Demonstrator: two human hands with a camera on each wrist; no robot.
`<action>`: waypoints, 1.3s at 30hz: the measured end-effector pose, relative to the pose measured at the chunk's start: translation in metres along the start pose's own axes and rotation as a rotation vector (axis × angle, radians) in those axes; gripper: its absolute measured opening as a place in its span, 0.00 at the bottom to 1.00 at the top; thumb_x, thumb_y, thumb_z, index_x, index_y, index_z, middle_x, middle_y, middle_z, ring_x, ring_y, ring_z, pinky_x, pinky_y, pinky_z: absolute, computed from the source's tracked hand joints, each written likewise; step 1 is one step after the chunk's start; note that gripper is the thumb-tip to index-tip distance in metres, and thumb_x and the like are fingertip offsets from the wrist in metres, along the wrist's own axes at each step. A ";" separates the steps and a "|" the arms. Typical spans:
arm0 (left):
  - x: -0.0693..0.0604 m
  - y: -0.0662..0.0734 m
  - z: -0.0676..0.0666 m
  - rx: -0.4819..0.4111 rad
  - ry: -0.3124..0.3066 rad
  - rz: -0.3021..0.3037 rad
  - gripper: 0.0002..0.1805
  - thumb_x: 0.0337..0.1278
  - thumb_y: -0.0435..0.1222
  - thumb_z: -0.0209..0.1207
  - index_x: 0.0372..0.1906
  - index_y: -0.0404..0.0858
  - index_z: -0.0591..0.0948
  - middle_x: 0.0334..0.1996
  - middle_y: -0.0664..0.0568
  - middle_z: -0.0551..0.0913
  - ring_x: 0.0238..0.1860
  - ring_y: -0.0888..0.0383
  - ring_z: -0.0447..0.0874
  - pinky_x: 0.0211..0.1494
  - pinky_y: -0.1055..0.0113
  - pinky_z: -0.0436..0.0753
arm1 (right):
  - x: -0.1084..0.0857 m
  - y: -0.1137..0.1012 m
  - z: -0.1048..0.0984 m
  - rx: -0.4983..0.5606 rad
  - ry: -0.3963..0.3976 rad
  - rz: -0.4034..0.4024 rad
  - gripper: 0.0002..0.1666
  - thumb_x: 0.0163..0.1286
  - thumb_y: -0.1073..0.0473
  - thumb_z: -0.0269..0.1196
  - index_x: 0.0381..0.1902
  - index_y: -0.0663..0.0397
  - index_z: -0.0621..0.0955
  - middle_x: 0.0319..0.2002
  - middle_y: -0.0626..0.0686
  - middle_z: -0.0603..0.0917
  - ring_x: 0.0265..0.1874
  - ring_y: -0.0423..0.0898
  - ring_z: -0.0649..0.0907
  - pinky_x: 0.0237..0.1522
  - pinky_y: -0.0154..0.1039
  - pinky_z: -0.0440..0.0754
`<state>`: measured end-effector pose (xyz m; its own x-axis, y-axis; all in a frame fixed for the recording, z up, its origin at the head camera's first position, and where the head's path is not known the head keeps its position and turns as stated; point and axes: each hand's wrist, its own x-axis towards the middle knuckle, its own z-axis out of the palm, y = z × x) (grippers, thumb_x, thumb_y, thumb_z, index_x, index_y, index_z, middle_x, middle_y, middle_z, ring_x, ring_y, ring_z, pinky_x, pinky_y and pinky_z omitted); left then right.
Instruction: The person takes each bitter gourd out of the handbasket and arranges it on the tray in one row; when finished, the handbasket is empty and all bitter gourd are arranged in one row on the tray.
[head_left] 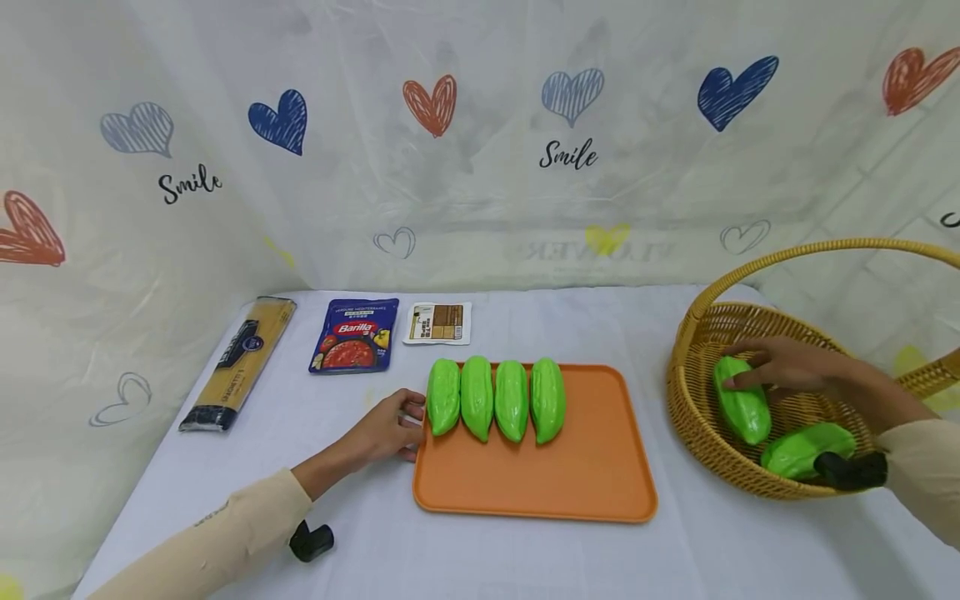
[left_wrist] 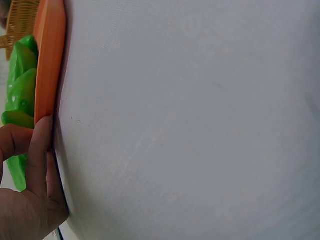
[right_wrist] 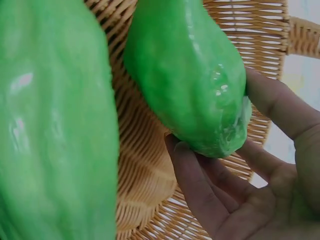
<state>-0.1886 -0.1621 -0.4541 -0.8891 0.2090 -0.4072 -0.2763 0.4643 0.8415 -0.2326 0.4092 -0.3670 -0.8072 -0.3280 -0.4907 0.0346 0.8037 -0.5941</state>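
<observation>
My right hand [head_left: 783,367] is inside the wicker basket [head_left: 693,425]. Its thumb and fingers hold one end of a glossy green, ridged, gourd-like vegetable [right_wrist: 187,80]; the thumb is on one side and the fingers on the other. A second green vegetable [head_left: 802,450] lies beside it in the basket. At the left edge of the orange tray [head_left: 532,483], my left hand [head_left: 386,429] grips the rim, with fingertips on the tray's outer side [left_wrist: 50,75]. Several matching green vegetables [head_left: 476,398] lie side by side across the tray's far left part, tapered ends toward me.
Behind the tray lie a blue Barilla sauce pouch [head_left: 354,336] and a small white packet [head_left: 438,323]. A spaghetti pack [head_left: 238,367] lies at the far left. The basket's tall handle [head_left: 825,244] arches over the right arm. A patterned curtain [head_left: 487,192] hangs behind the table.
</observation>
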 end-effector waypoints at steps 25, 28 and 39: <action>-0.005 -0.004 -0.002 -0.008 0.018 -0.007 0.33 0.50 0.25 0.62 0.65 0.33 0.69 0.50 0.43 0.74 0.43 0.52 0.80 0.34 0.60 0.91 | -0.031 -0.034 0.001 -0.004 0.166 -0.136 0.39 0.75 0.49 0.58 0.75 0.62 0.61 0.69 0.75 0.64 0.63 0.68 0.73 0.48 0.47 0.88; -0.004 -0.002 -0.002 -0.005 0.013 -0.005 0.33 0.51 0.25 0.63 0.65 0.33 0.69 0.51 0.43 0.74 0.44 0.52 0.80 0.35 0.60 0.91 | -0.035 -0.039 0.002 -0.006 0.176 -0.137 0.39 0.75 0.49 0.59 0.75 0.59 0.62 0.70 0.74 0.64 0.63 0.68 0.73 0.46 0.45 0.88; -0.002 0.002 0.001 -0.012 0.011 0.004 0.34 0.49 0.24 0.62 0.66 0.33 0.69 0.51 0.43 0.73 0.44 0.52 0.80 0.35 0.60 0.91 | -0.050 -0.045 0.007 0.022 0.125 -0.211 0.34 0.75 0.53 0.58 0.75 0.48 0.64 0.70 0.61 0.66 0.51 0.30 0.77 0.42 0.37 0.86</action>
<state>-0.1873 -0.1607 -0.4523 -0.8940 0.2018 -0.4000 -0.2767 0.4533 0.8473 -0.1892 0.3859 -0.3202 -0.8647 -0.4221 -0.2721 -0.1306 0.7122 -0.6898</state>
